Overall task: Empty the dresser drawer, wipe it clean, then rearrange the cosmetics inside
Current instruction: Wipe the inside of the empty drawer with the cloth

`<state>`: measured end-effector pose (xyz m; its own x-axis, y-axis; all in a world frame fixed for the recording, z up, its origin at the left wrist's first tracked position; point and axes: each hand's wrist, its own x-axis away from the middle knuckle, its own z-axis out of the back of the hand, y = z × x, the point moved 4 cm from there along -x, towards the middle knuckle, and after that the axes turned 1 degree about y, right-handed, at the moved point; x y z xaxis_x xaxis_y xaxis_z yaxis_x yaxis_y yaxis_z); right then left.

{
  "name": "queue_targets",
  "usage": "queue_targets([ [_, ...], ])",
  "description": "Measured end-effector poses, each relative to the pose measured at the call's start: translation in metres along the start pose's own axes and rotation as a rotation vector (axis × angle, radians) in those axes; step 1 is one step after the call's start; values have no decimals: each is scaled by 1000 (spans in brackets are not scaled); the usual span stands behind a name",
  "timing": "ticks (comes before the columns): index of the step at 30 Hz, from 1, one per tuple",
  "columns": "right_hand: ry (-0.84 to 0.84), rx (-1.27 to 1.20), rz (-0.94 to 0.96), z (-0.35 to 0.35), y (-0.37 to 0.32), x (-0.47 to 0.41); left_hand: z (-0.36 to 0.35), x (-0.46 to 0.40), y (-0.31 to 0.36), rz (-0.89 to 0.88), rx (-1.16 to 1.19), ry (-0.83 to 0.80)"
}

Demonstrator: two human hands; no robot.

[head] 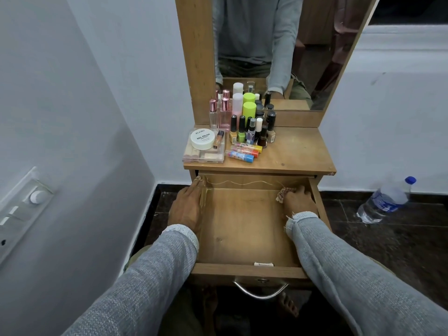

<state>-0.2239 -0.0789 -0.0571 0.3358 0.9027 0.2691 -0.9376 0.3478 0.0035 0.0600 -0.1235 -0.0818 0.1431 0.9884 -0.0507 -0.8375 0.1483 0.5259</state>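
Note:
The wooden drawer [244, 229] is pulled out towards me and has nothing in it. My left hand [186, 207] lies along its left wall, fingers reaching the back corner. Deep in the right back corner, my right hand [299, 202] presses a small checked cloth [284, 192] against the drawer floor. The cosmetics stand on the dresser top [295, 151]: perfume bottles [219, 112], green-capped bottles [249, 110], several nail polish bottles [252, 130], coloured tubes [244, 151] and a clear box [204, 151] with a white nail polish remover jar [202, 139] on it.
A mirror [278, 52] rises behind the dresser top and reflects my torso. The drawer's metal handle [260, 291] faces me. A plastic water bottle [385, 200] lies on the dark floor at the right. A wall with a switch panel [21, 209] stands close on the left.

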Motion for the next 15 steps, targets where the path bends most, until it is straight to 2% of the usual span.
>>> queue_targets([
  [7,3,-29,-19,-1,-9,2,-3,-1,-2,-17,11,24],
  [15,-31,-90,319,1,-109,26,2,2,3,-52,32,49],
])
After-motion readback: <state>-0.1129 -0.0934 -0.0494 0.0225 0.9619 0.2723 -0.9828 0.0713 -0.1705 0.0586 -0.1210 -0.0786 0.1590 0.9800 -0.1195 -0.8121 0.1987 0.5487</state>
